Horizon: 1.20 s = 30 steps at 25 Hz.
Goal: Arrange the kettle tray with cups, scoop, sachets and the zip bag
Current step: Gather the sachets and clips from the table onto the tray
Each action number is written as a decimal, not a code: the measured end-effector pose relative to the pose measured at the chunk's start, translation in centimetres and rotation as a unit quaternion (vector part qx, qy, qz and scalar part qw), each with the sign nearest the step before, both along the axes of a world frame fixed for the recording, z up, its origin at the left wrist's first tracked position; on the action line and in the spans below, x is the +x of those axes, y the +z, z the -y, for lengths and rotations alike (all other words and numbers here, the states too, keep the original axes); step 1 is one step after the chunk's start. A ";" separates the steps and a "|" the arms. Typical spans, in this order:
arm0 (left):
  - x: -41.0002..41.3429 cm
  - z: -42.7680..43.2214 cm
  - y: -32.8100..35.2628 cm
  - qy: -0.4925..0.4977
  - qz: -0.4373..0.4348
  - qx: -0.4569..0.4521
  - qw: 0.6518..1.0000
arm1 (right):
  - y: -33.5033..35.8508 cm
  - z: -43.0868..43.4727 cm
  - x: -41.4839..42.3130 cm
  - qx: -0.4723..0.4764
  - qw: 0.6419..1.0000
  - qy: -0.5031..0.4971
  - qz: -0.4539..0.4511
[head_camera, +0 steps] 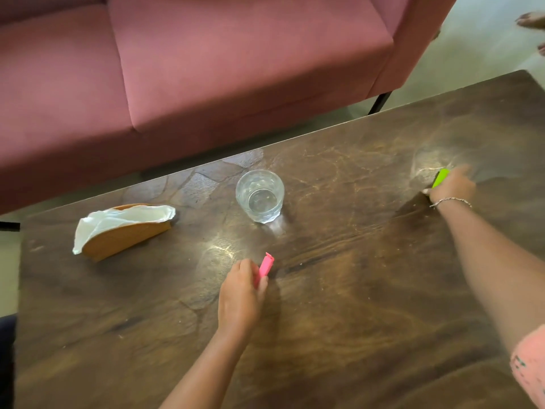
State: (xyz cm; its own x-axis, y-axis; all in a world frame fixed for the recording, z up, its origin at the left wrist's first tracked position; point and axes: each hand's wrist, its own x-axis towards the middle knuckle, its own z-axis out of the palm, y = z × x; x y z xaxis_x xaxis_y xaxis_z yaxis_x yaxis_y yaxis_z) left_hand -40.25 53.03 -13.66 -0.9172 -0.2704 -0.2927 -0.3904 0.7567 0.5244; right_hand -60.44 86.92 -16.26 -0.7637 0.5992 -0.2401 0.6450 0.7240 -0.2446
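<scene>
A pink sachet point(265, 268) is being pinched by the left fingers point(261, 286), closed around it low over the tabletop point(339, 305), likely for carrying. A green sachet point(440, 178) is being gripped by the right fingers point(460, 175). A glass cup point(260, 195) is standing just beyond the left fingers; no tray is being shown

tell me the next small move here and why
Probably lift both items and bring them in toward the glass: the left hand already grips a pink item, the right hand a green item far out on the table. No tray is in view.
</scene>
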 end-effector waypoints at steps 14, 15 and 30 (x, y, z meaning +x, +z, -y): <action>6.8 10.9 3.3 0.170 -0.089 0.060 0.980 | 6.2 18.4 17.9 -0.218 0.937 0.130 -0.241; 7.8 12.5 3.5 0.189 -0.091 0.064 0.976 | 6.7 21.0 19.6 -0.219 0.932 0.162 -0.241; 22.6 45.1 6.7 0.127 -0.022 -0.188 0.974 | 8.5 55.2 32.9 -0.287 0.836 0.434 -0.174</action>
